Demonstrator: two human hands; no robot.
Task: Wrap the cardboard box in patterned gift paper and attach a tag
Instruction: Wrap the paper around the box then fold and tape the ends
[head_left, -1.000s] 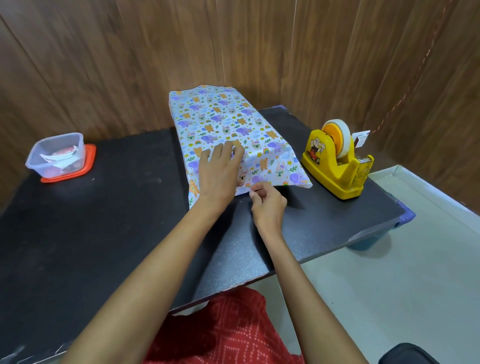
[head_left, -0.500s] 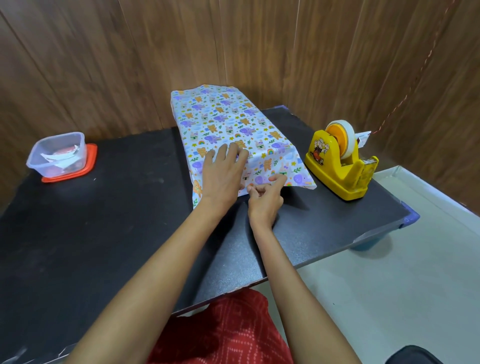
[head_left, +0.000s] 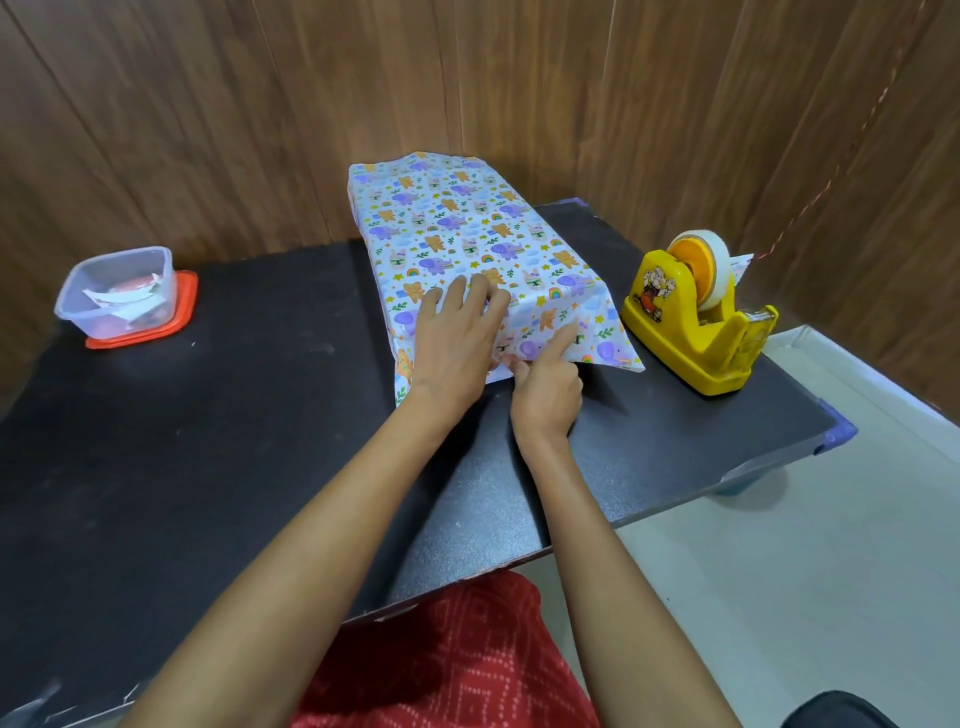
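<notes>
1. The right grip was closed on the near edge of the patterned gift paper. The thumb lay at the flap's lower edge, the forefinger lay straight on top, and the other fingers were curled in.
2. The left grip was open, lying palm down with straight fingers spread on the paper. It pressed the near end of the covered box, just left of the right grip and touching it at the thumb side.
3. The paper hid the cardboard box entirely. The parcel lay lengthwise at the middle of the black counter, with its far end against the wooden wall. Its near right corner of paper stuck out flat over the counter.
4. Both forearms reached forward from the lower edge of the view, bare, converging on the parcel's near end.
5. A yellow tape dispenser stood just right of the parcel.
6. A clear plastic container sat on an orange lid well to the left, holding paper scraps.
7. A red garment showed below the counter's near edge.
</notes>
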